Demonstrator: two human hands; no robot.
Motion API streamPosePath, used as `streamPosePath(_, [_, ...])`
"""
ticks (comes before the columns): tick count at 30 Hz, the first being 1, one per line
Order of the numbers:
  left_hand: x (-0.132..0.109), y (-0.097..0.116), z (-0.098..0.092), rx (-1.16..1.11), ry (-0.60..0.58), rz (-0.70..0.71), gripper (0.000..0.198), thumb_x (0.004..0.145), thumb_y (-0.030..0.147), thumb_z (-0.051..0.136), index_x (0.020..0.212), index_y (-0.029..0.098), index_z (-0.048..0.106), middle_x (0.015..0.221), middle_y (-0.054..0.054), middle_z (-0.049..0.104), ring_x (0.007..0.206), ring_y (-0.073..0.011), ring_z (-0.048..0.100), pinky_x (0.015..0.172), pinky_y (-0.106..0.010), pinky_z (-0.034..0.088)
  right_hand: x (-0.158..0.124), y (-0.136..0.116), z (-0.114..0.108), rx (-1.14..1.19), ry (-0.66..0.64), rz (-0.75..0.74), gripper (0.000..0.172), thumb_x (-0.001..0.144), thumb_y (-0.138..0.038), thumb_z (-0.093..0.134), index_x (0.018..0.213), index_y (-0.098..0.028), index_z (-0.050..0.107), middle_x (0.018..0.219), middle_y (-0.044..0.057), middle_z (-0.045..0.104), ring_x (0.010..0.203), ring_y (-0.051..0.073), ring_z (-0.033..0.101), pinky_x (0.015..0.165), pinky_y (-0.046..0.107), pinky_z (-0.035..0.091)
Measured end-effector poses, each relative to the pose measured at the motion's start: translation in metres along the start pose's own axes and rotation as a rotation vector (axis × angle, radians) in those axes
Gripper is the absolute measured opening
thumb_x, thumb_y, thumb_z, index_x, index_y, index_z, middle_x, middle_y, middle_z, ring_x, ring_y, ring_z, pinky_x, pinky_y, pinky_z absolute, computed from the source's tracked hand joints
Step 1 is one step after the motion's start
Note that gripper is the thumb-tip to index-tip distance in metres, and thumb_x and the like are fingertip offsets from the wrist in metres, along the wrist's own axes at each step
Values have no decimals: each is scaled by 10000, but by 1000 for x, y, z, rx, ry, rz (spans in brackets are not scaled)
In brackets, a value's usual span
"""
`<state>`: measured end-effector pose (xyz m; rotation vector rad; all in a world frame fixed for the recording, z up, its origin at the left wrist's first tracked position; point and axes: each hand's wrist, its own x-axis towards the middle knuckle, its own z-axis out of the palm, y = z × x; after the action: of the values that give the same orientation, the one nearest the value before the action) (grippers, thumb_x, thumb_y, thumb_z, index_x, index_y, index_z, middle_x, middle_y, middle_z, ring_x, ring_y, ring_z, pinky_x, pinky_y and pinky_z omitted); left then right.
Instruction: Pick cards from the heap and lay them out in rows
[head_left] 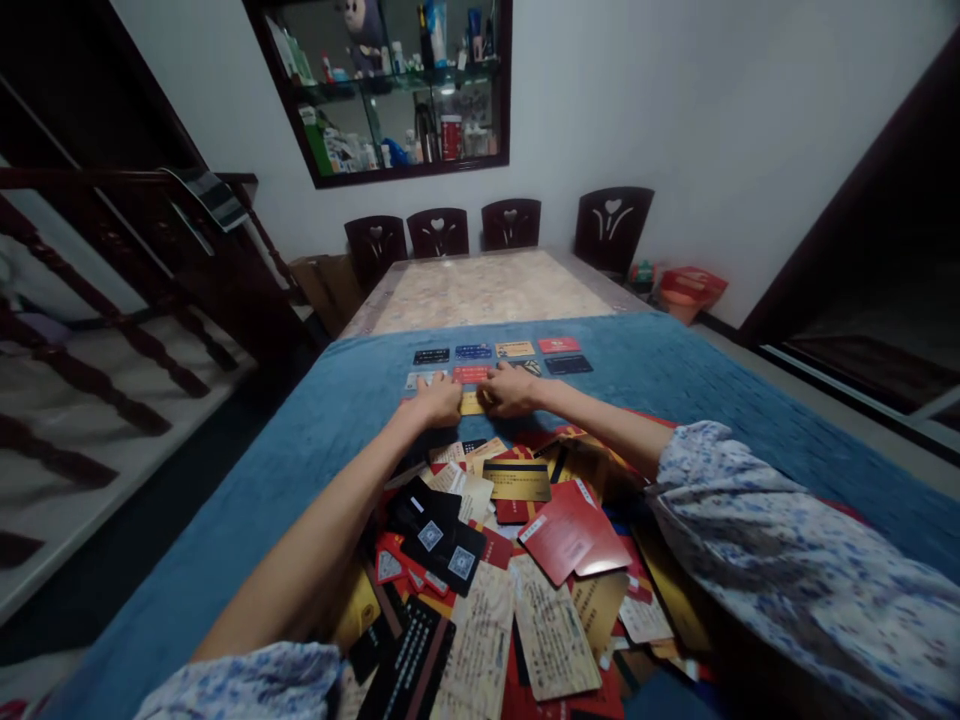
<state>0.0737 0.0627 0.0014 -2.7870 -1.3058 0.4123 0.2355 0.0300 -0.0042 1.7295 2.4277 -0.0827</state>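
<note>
A gold card (472, 404) lies flat on the blue cloth between my two hands. My left hand (437, 401) is at its left edge, fingers bent over it, and partly covers a pale card (420, 380). From the other side my right hand (510, 389) grips the gold card's right edge with curled fingers. A red card (472, 375) lies just beyond. Farther back is a row with a black card (431, 356), a blue card (473, 352), an orange-beige card (515, 349) and a red-pink card (558, 345). A dark card (568, 365) sits at the right.
A large loose heap of mixed cards (555, 625) spreads between my forearms. Blue cloth (322, 420) covers the near part of the table; its patterned top (495, 285) shows beyond. Dark chairs (511, 222) stand at the far end, and a stair railing (120, 320) is at left.
</note>
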Motion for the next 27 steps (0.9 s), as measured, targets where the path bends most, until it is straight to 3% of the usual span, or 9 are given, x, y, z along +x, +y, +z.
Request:
streamPosePath(5, [0, -9, 0, -5, -4, 28, 329, 748, 169, 574, 1074, 178, 620, 1237, -169, 577, 1242, -338, 438, 1035, -578, 353, -2, -1, 1, -13, 19, 18, 488, 807, -368, 633, 1272, -223, 604, 1290, 162, 574, 1199, 380, 463, 917, 508, 448])
streamPosePath(10, [3, -16, 5, -7, 16, 61, 342, 764, 241, 593, 1101, 188, 619, 1273, -163, 561, 1268, -348, 404, 1018, -569, 365, -26, -3, 3, 5, 125, 51, 605, 828, -424, 654, 1379, -214, 523, 1326, 171, 547, 1204, 369, 437, 935, 504, 413])
streamPosePath(20, [-6, -18, 12, -97, 168, 95, 419, 769, 222, 624, 1183, 173, 585, 1289, -191, 571, 1313, -378, 361, 1021, -570, 329, -87, -16, 6, 146, 283, 17, 338, 879, -283, 604, 1207, -221, 655, 1165, 118, 651, 1097, 301, 453, 849, 396, 373])
streamPosePath(23, [-22, -18, 12, -117, 260, 109, 413, 784, 187, 616, 1195, 166, 591, 1278, -180, 571, 1336, -374, 326, 1051, -569, 291, -91, -34, 7, 190, 349, -86, 275, 894, -258, 592, 1152, -213, 677, 1131, 105, 665, 1066, 276, 461, 863, 392, 361])
streamPosePath(27, [-52, -23, 17, -189, 280, 115, 379, 805, 130, 574, 1174, 190, 636, 1257, -145, 581, 1355, -371, 304, 1058, -561, 280, -94, -67, 7, 212, 389, -240, 232, 913, -267, 573, 1099, -197, 693, 1060, 99, 678, 1034, 265, 464, 887, 407, 348])
